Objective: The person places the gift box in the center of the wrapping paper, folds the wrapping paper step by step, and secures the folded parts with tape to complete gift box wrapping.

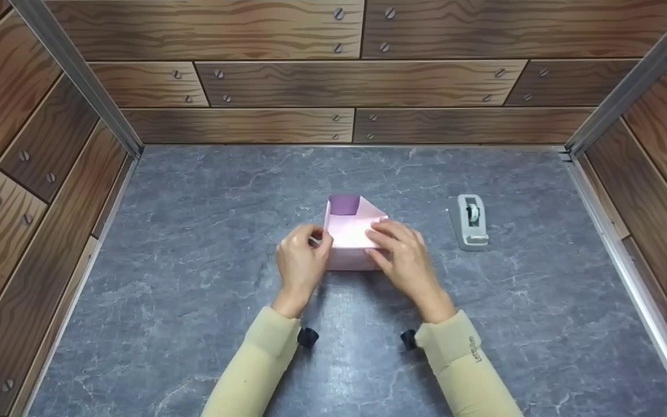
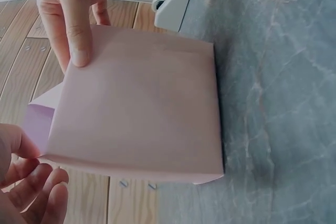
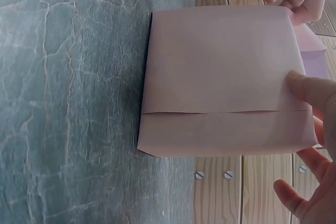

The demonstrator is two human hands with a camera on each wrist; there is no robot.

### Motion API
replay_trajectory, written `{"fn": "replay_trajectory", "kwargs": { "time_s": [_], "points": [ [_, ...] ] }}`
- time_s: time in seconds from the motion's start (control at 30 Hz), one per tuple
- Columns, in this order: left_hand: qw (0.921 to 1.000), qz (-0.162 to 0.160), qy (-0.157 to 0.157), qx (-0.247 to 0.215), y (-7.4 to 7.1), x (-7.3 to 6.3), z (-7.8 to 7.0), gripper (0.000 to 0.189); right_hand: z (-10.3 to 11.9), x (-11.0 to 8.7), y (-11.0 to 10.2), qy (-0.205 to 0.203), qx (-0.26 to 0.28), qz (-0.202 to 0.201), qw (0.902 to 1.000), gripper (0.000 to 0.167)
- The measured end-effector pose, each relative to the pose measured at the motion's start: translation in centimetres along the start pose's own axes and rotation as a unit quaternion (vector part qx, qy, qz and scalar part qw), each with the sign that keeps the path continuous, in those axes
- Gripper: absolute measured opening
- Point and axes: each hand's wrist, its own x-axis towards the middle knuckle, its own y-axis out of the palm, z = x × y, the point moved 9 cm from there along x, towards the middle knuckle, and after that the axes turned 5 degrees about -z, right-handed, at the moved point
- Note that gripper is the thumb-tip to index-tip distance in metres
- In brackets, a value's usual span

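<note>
A pink paper box (image 1: pixel 352 260) stands on the grey surface in the middle of the head view, its inside showing a darker purple far end. My left hand (image 1: pixel 303 255) pinches its near left top corner between thumb and finger. At the near right, my right hand (image 1: pixel 407 255) grips the rim, thumb on the near face and fingers over the top. In the right wrist view the box's near face (image 3: pixel 220 61) has an overlapping paper seam. The left wrist view shows the left fingers (image 2: pixel 37 187) curled beside the corner.
To the right of the box, a grey tape dispenser (image 1: pixel 472 223) with a tape roll stands on the marbled tabletop (image 1: pixel 206 289). Wood-patterned walls (image 1: pixel 356 84) with metal edge strips enclose the back and both sides.
</note>
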Motion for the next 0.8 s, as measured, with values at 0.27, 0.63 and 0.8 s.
{"fn": "replay_trajectory", "kwargs": {
  "time_s": [0.27, 0.63, 0.8],
  "points": [
    [1.0, 0.004, -0.002, 0.007, 0.3, 0.5, 0.0, 0.007, -0.1, 0.0, 0.0, 0.004, 0.007, 0.001, 1.0, 0.035],
    [0.9999, -0.008, 0.011, -0.002, 0.2, 2.5, -0.6, 0.008, -0.2, 0.1, 0.0, 0.003, 0.004, 0.002, 1.0, 0.035],
    [0.9998, -0.01, 0.016, 0.004, 0.2, 3.2, -0.9, 0.009, -0.3, 0.0, 0.2, 0.008, 0.004, 0.008, 0.9999, 0.036]
  ]
}}
